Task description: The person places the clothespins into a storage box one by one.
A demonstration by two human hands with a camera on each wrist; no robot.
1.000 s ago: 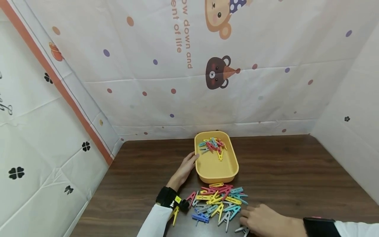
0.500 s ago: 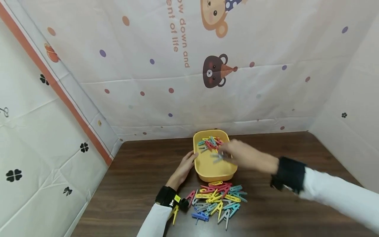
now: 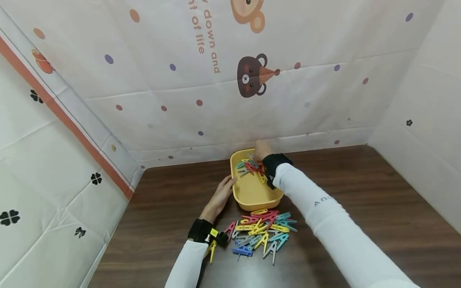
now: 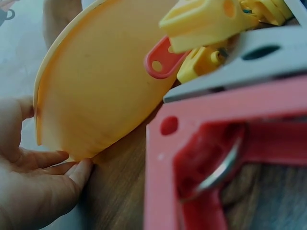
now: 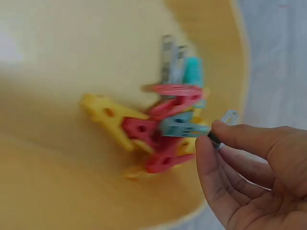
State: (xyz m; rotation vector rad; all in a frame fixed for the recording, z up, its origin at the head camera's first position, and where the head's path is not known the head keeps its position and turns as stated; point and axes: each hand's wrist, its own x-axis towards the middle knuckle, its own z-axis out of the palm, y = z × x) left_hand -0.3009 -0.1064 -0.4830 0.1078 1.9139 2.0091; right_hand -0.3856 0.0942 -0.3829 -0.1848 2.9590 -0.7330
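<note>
Left hand (image 3: 220, 196): fingers straight, flat against the left outer wall of the yellow tray (image 3: 252, 200), holding nothing; black wrist band near the table's front edge. Yellow tray: oblong, long axis running from the near side of the table (image 3: 360, 192) toward the back curtain (image 3: 288, 100), set at mid-table. Clothespin pile (image 3: 261, 232): loose on the table just in front of the tray's near end, mixed red, yellow, teal, blue and grey, long axes pointing every way; one yellow peg apart at the pile's left, by the left wrist. Pegs in tray (image 3: 250, 167): small cluster gathered at the tray's far end, tangled, no common direction; near half of the tray floor bare. Grey clothespin (image 5: 221, 125): pinched between thumb and fingertips of the right hand, only a small tip showing, seemingly pointing toward the cluster; rest hidden, so long axis not fully readable. Right hand (image 3: 262, 150): over the far end of the tray, just above the cluster, fingers curled round the grey clothespin; white sleeve crossing the tray's right rim. Progress, as judged: lesser share of pegs in the tray, greater share in the pile in front of it; transfer well short of halfway.
</note>
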